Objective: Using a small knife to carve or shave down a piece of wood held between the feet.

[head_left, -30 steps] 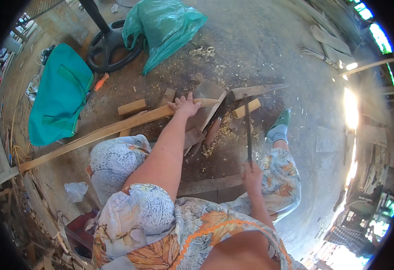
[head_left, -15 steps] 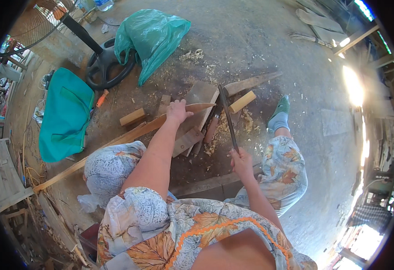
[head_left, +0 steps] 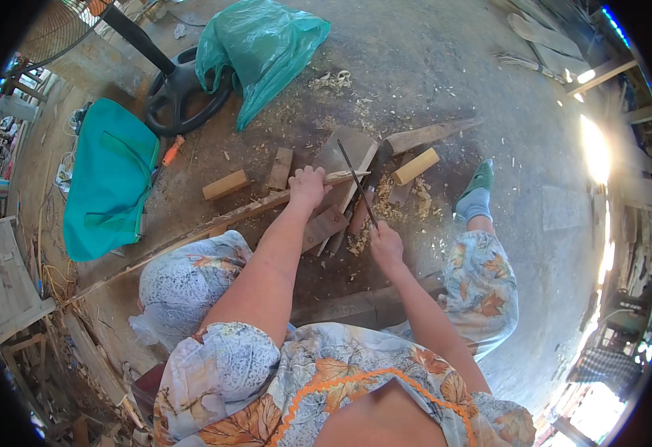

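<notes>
My left hand (head_left: 309, 185) is closed round a long wooden strip (head_left: 247, 211) near its pointed far end. The strip runs down to the left past my knee, narrow edge up. In my right hand (head_left: 386, 244) is a long, thin dark blade (head_left: 354, 173), pointing up and away; its handle is hidden in my fist. The blade is close to the strip's tip; I cannot tell whether they touch. Below the tip lie a board (head_left: 333, 151), a metal plate with holes (head_left: 323, 228) and a wooden tool handle (head_left: 361, 211).
Wood blocks (head_left: 226, 185) (head_left: 415, 166) and shavings (head_left: 420, 197) lie around the work. Farther off are a green plastic bag (head_left: 270, 52), a fan base (head_left: 184, 100), a teal bag (head_left: 109, 186) and an orange-handled tool (head_left: 173, 150). My green-slippered foot (head_left: 479, 179) rests at the right.
The strip has turned in my left hand, from its broad face to its narrow edge. My right hand has moved up slightly, and the blade now shows thinner and tilts more to the left.
</notes>
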Demonstrator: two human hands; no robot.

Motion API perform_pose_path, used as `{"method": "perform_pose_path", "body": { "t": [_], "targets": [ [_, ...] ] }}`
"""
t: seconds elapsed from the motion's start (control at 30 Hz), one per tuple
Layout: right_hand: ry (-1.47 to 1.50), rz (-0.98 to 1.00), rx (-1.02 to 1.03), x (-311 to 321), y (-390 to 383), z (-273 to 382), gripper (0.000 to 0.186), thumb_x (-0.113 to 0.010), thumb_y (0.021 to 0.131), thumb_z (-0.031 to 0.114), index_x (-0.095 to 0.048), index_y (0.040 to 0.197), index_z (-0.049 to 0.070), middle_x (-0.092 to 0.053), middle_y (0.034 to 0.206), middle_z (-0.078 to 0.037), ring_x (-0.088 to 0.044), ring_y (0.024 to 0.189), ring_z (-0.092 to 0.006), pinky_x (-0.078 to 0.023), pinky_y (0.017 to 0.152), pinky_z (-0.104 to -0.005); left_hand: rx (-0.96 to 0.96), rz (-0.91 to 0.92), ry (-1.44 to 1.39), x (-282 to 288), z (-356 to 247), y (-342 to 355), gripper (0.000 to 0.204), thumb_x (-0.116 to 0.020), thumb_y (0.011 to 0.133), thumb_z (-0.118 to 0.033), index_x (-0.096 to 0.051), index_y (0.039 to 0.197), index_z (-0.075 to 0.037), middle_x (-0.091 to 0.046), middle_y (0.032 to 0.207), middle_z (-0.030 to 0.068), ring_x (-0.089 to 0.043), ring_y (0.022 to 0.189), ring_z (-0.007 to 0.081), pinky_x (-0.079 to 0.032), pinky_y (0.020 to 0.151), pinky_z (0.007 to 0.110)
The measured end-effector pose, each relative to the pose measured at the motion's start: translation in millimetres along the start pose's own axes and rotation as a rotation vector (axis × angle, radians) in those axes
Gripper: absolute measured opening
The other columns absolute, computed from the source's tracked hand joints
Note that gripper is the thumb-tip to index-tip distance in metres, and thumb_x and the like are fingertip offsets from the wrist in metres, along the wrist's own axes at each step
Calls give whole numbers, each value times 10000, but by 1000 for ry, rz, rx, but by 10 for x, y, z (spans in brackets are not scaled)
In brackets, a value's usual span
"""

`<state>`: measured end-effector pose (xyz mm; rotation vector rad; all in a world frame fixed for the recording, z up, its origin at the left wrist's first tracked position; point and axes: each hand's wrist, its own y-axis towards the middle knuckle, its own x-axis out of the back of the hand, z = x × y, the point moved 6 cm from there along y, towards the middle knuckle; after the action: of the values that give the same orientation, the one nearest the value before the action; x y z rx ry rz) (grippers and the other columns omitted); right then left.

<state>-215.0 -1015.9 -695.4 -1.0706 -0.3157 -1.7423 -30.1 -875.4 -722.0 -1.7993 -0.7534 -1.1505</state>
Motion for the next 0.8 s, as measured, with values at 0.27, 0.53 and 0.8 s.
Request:
{"method": "perform_pose_path", "body": {
  "t": [0.27, 0.53, 0.8],
  "targets": [
    [-17, 0, -22, -288, 178, -148, 219, -465, 893, 289, -504, 850, 78, -590, 717, -225, -584, 723, -420, -443, 634, -516, 38, 18, -13, 19, 12, 2, 422, -628, 803, -404, -519, 1105, -131, -487, 1104, 125, -466, 1076, 321, -405, 855, 489],
    [-17, -11, -12, -348, 182, -146, 199, -482, 885, 280, -503, 839, 88, -587, 695, -215, -585, 697, -415, -447, 626, -517, 46, 8, -42, 12, 9, 4, 401, -648, 794, -370, -536, 1085, -118, -497, 1093, 130, -467, 1068, 320, -395, 858, 488],
    [-48, -11, 3, -355, 179, -150, 190, -478, 883, 279, -504, 834, 97, -586, 689, -208, -587, 693, -406, -448, 627, -514, 72, 45, -51, 34, 3, -2, 404, -643, 801, -366, -524, 1095, -117, -484, 1112, 126, -451, 1092, 318, -396, 875, 487]
  ]
}}
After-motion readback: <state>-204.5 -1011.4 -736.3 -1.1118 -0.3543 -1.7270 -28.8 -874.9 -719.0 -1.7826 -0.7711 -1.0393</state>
